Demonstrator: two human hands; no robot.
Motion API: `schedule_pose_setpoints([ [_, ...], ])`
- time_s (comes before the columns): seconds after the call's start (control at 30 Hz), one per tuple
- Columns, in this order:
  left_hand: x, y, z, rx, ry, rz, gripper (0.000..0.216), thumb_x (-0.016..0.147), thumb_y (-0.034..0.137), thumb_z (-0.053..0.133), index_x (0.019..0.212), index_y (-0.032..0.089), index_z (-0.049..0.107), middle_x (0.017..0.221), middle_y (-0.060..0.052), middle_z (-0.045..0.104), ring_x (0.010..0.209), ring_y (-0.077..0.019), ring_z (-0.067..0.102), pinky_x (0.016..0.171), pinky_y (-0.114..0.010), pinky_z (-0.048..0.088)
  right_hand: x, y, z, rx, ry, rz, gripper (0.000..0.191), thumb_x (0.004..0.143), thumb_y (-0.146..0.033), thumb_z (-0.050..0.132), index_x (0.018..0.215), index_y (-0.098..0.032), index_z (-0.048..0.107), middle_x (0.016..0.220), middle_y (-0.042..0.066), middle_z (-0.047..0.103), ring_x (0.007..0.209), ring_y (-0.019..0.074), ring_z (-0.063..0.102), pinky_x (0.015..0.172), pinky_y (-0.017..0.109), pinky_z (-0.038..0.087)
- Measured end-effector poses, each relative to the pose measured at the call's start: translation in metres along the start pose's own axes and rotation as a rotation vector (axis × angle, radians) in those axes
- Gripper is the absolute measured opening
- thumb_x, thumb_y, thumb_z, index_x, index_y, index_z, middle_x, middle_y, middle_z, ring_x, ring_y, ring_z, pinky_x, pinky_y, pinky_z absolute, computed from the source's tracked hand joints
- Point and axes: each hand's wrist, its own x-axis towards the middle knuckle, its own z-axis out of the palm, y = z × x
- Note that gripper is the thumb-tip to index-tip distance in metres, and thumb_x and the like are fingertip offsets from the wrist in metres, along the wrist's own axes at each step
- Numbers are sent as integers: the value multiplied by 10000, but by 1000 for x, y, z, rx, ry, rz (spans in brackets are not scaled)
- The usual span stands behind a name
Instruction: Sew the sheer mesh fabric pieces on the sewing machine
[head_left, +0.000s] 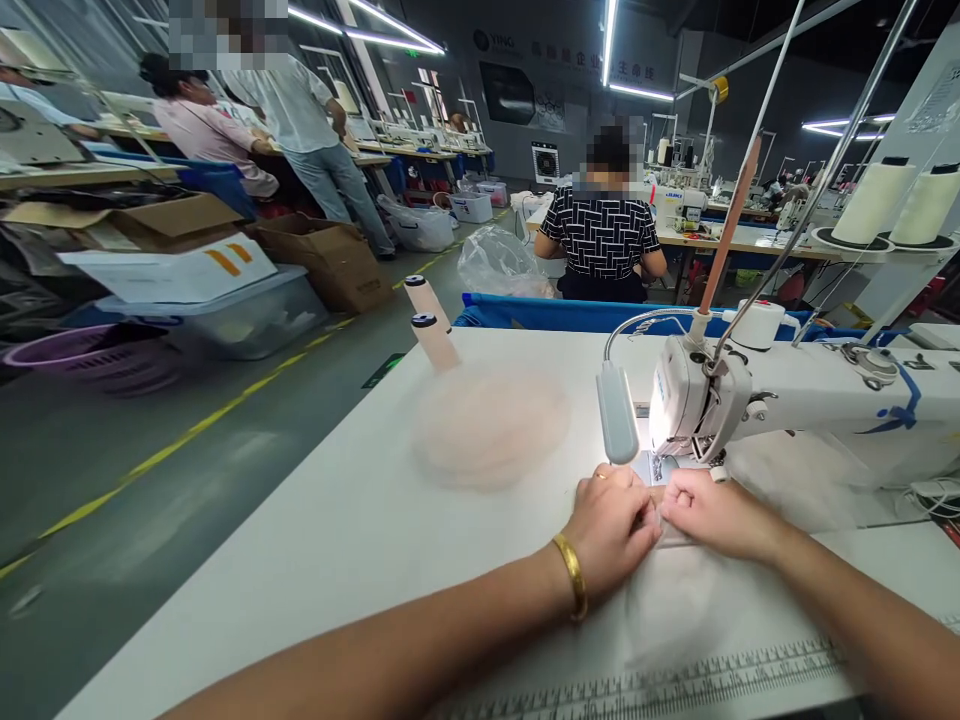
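Note:
Just in front of the presser foot [658, 464] of a white sewing machine [802, 390], my left hand [611, 520] and my right hand [701, 508] are close together. Both have their fingers curled in and pinch a thin, sheer pale fabric [667, 600]. The fabric hangs from the fingers toward the table's front edge, and its outline is faint against the white top. A gold bangle circles my left wrist. The machine's lamp [618, 415] lights the needle area. Farther left lies a blurred round heap of sheer peach fabric [491, 425].
Two thread spools [435, 340] stand at the table's far left edge. A printed ruler scale [675, 685] runs along the front edge. A thread stand with cones [874, 200] rises at right. Boxes and a purple basket [97, 355] sit on the floor; a co-worker [604, 230] sits ahead.

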Motion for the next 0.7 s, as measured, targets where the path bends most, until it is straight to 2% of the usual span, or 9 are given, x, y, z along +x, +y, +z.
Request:
schedule_pose_setpoints([
  [0.07, 3, -10, 4, 91, 107, 152, 86, 800, 202, 716, 829, 185, 637, 971, -67, 663, 934, -258, 554, 806, -384, 447, 14, 1, 7, -46, 49, -10, 242, 901, -178, 590, 703, -221, 458, 693, -34, 559, 661, 147, 531, 558, 245, 321],
  [0.17, 2, -18, 6, 191, 223, 451, 47, 893, 164, 628, 857, 189, 647, 976, -62, 674, 871, -219, 555, 780, -361, 443, 18, 0, 12, -111, 103, -26, 289, 896, -168, 589, 682, -222, 402, 658, -38, 511, 650, 149, 506, 569, 256, 298],
  [0.27, -1, -21, 9, 222, 260, 604, 237, 988, 135, 527, 795, 196, 651, 843, -20, 684, 786, -190, 545, 769, -358, 428, 10, 3, 12, -164, 144, -33, 249, 907, -188, 599, 719, -228, 441, 675, -29, 534, 653, 162, 517, 578, 264, 300],
  [0.33, -1, -23, 11, 187, 252, 605, 235, 999, 152, 548, 800, 198, 664, 826, -4, 698, 772, -185, 550, 766, -355, 431, 0, 8, 10, -258, 216, -91, 170, 928, -216, 602, 786, -232, 510, 709, -10, 574, 665, 181, 531, 588, 276, 308],
  [0.4, -1, -23, 12, 154, 245, 594, 218, 1000, 171, 570, 812, 196, 677, 861, 0, 720, 776, -182, 563, 765, -349, 441, -12, 13, 10, -422, 364, -227, 70, 952, -237, 589, 883, -227, 584, 742, 22, 609, 685, 210, 546, 599, 296, 321],
  [0.5, 0, -23, 13, 152, 251, 576, 222, 1007, 189, 572, 817, 194, 687, 891, -2, 733, 773, -183, 572, 748, -342, 454, -27, 17, 12, -587, 536, -508, 152, 1011, -188, 495, 974, -210, 641, 826, 60, 662, 721, 232, 567, 644, 327, 359],
  [0.6, -1, -22, 11, 196, 250, 550, 205, 1000, 215, 590, 826, 200, 698, 905, -10, 732, 774, -198, 577, 724, -343, 460, -27, 19, 19, -531, 503, -674, 265, 1043, -122, 421, 955, -208, 656, 882, 57, 694, 759, 220, 598, 677, 337, 392],
  [0.7, -2, -21, 9, 242, 236, 509, 137, 986, 235, 621, 891, 207, 715, 936, -23, 732, 799, -216, 595, 726, -355, 476, -16, 27, 26, -483, 469, -680, 275, 1025, -83, 427, 992, -196, 676, 961, 74, 727, 863, 234, 640, 712, 340, 443],
])
